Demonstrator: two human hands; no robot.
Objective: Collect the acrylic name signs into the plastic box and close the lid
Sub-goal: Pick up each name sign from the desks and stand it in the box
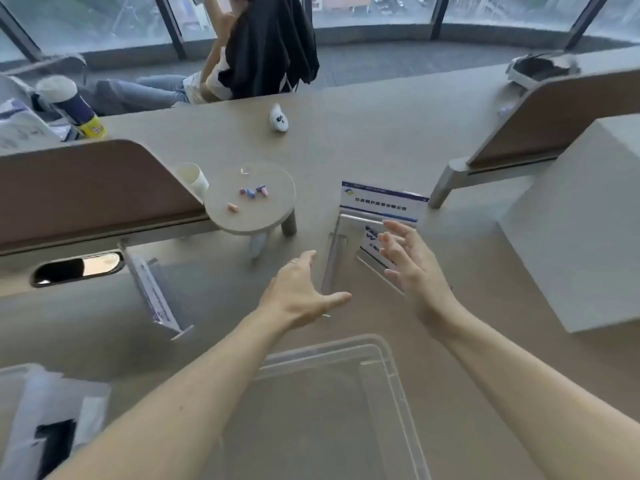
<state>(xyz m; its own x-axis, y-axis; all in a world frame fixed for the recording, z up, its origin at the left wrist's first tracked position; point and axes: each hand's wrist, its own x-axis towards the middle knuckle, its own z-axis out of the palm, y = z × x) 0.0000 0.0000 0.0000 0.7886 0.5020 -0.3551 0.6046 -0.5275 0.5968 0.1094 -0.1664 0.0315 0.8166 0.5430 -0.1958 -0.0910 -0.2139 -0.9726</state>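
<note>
clear box (381, 344) open, signs (381, 202) beyond

A single wide-angle view is being taken from head height, facing forward and steeply down over the desk (363, 133). Both forearms are being seen entering from the bottom edge, close to the lens. The plastic box (381, 375) is being framed at lower centre, while windows are being curved along the top edge by the wide lens.
</note>
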